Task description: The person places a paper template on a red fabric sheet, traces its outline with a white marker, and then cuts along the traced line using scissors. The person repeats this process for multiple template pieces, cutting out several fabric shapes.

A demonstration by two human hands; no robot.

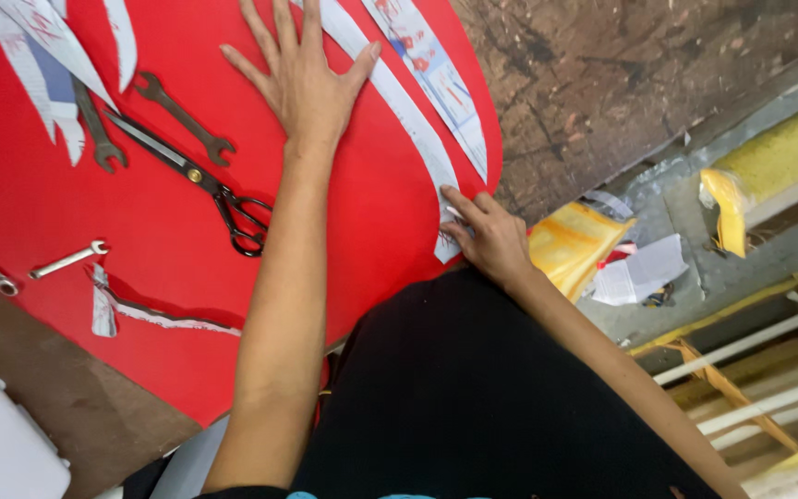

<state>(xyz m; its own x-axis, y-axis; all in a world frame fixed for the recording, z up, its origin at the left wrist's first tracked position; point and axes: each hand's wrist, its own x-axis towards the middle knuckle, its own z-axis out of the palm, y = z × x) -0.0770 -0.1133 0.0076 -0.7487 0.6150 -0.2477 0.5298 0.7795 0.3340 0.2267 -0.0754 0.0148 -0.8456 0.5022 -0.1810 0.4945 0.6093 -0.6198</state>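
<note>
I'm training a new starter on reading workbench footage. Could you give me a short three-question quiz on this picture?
1. True or false: the left hand lies flat and open on the red sheet.
2. What does the right hand touch? A) the scissors B) a white paper strip C) a spanner
3. Fill in: the scissors lie between the left forearm and the ____.

Key: 1 true; 2 B; 3 spanners (their blades are shut, handles towards the person).
</note>
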